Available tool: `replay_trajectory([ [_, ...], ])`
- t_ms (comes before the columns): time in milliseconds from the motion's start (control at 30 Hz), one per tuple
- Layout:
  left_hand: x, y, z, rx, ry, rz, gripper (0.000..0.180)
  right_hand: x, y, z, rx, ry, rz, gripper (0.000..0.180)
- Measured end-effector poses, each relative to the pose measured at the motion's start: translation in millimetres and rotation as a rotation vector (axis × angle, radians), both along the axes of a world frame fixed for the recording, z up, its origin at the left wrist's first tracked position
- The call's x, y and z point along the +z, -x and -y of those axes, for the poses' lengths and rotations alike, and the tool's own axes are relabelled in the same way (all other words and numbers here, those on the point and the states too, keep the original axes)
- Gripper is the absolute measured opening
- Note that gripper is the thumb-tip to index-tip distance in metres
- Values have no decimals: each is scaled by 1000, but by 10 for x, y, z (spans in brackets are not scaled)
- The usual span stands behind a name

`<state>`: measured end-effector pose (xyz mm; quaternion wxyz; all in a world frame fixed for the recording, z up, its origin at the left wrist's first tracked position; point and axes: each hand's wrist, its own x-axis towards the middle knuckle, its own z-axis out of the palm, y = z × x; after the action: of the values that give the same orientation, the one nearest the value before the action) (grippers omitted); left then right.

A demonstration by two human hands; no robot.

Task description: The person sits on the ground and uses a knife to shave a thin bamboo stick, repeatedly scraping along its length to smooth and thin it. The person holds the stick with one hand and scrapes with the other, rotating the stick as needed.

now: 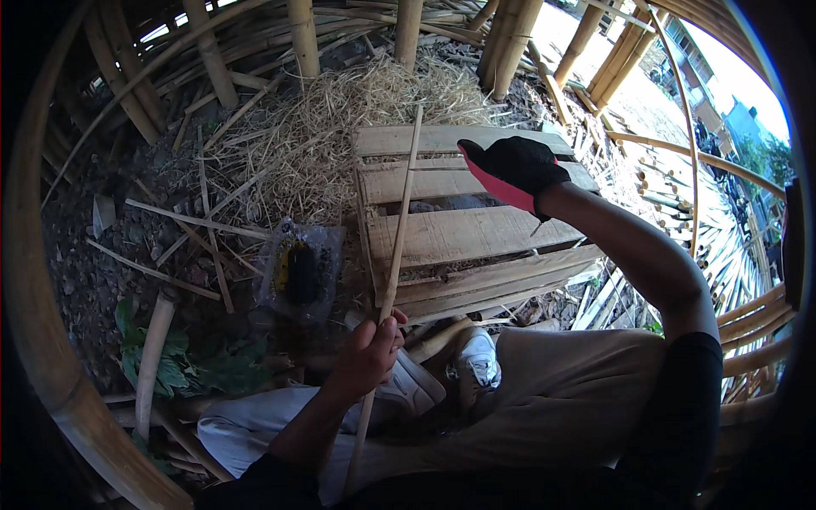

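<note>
A long, thin bamboo strip (402, 229) runs upward from my lap and leans across the left part of a slatted wooden crate (442, 238). My bare left hand (371, 348) is closed around the strip, near the crate's front left corner. Over the crate's right side is my right hand (514, 170), in a black glove with a pinkish-red palm side. Its fingers are mostly hidden by the back of the glove, so whether it holds anything does not show. A small dark point sticks out below that wrist; what it is I cannot make out.
A clear plastic bag (299, 263) with a black item inside lies left of the crate. Pale shavings (289, 153) heap behind it. Loose strips litter the ground around green leaves (166, 353). Bamboo posts (303, 38) stand at the back, and a curved pole (64, 374) borders the left.
</note>
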<state>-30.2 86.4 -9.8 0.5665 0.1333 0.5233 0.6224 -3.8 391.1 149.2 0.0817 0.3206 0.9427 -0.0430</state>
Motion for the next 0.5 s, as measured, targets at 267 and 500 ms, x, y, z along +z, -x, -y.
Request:
replay_trajectory([
  [267, -106, -97, -68, 71, -29, -116, 47, -304, -84, 547, 227, 106, 82, 80],
  [500, -229, -96, -53, 55, -8, -142, 50, -534, -18, 885, 364, 165, 166, 71],
])
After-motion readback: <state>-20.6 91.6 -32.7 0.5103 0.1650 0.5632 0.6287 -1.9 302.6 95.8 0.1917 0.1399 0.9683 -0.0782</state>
